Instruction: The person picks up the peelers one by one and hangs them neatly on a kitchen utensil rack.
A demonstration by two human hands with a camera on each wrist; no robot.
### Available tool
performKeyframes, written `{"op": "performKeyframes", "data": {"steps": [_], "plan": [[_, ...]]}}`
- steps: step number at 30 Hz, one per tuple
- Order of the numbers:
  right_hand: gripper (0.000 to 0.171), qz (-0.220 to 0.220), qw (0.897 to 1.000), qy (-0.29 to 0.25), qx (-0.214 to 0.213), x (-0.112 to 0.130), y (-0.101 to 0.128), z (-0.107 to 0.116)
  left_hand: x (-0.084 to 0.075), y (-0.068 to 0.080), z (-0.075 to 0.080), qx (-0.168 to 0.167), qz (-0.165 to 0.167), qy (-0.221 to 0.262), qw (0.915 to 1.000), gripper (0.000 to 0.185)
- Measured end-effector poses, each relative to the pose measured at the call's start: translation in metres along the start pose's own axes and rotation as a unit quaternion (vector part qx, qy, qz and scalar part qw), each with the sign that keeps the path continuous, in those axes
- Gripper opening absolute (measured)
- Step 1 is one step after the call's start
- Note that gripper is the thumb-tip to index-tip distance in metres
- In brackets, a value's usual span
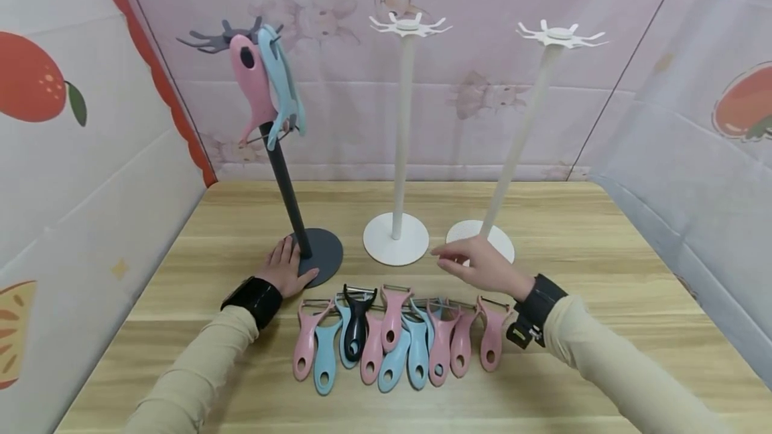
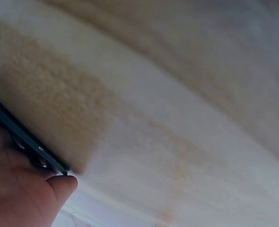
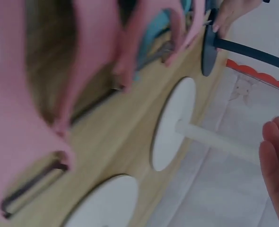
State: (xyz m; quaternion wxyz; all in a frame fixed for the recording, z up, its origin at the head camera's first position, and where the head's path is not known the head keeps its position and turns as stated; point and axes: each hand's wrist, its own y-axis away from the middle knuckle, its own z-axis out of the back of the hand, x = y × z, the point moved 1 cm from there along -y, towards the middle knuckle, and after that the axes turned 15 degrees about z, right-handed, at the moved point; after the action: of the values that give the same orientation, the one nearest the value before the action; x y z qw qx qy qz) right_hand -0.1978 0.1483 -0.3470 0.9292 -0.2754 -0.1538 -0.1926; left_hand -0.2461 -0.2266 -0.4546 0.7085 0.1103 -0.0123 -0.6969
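Observation:
My left hand [image 1: 283,270] rests on the round base [image 1: 326,253] of the dark grey stand, fingers at its left edge and thumb by its front rim. From that stand's hooks hang a pink peeler [image 1: 253,82] and a light blue peeler [image 1: 279,79]. Above the table, in front of the right white stand [image 1: 512,146], my right hand [image 1: 479,263] holds nothing, its fingers loosely bent. Below and between the hands lies a row of overlapping peelers: several pink peelers [image 1: 442,350], several blue peelers [image 1: 326,357] and a black peeler [image 1: 357,330].
A second white stand [image 1: 401,139] stands in the middle, upright, with bare hooks on top; the right white stand's hooks [image 1: 561,33] are bare too. Behind the wooden table [image 1: 241,374] hangs a pink printed curtain [image 1: 338,119], with pale cloth at both sides.

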Motion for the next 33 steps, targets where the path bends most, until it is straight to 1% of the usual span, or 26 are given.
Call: {"op": "performKeyframes", "data": {"steps": [4, 7, 9, 11, 14, 17, 19, 21, 27, 30, 33], "plan": [[0.018, -0.026, 0.999, -0.009, 0.040, -0.005, 0.025, -0.006, -0.002, 0.002, 0.000, 0.007, 0.003, 0.003, 1.0000, 0.079], [0.019, -0.056, 0.995, -0.001, 0.080, -0.006, 0.043, -0.007, -0.001, 0.001, -0.001, 0.011, 0.003, 0.003, 0.9999, 0.081], [0.020, -0.061, 0.992, 0.012, 0.107, -0.007, 0.054, -0.007, 0.000, -0.001, -0.003, 0.010, 0.004, 0.001, 0.9999, 0.081], [0.022, -0.048, 0.991, 0.028, 0.125, -0.007, 0.063, -0.008, 0.002, -0.003, -0.003, 0.010, 0.004, -0.001, 0.9999, 0.083], [0.029, 0.003, 0.988, 0.057, 0.142, -0.007, 0.075, -0.010, 0.003, -0.005, -0.004, 0.006, 0.003, 0.001, 1.0000, 0.083], [0.038, 0.046, 0.985, 0.078, 0.148, -0.009, 0.084, -0.016, 0.004, -0.005, -0.003, 0.003, 0.002, 0.003, 1.0000, 0.080], [0.040, 0.055, 0.983, 0.086, 0.151, -0.010, 0.089, -0.019, 0.003, -0.004, -0.003, -0.003, 0.000, 0.001, 1.0000, 0.079], [0.042, 0.053, 0.983, 0.088, 0.152, -0.011, 0.092, -0.022, 0.003, -0.003, -0.004, -0.006, 0.000, -0.001, 1.0000, 0.077], [0.039, 0.040, 0.981, 0.108, 0.157, -0.009, 0.097, -0.026, 0.005, -0.003, -0.006, -0.014, 0.000, 0.001, 0.9999, 0.078], [0.038, 0.039, 0.979, 0.120, 0.158, -0.007, 0.097, -0.026, 0.004, -0.002, -0.005, -0.011, 0.000, 0.003, 0.9999, 0.077], [0.037, 0.052, 0.979, 0.130, 0.146, -0.007, 0.098, -0.025, 0.002, -0.001, -0.003, -0.003, 0.002, 0.007, 1.0000, 0.077]]}}
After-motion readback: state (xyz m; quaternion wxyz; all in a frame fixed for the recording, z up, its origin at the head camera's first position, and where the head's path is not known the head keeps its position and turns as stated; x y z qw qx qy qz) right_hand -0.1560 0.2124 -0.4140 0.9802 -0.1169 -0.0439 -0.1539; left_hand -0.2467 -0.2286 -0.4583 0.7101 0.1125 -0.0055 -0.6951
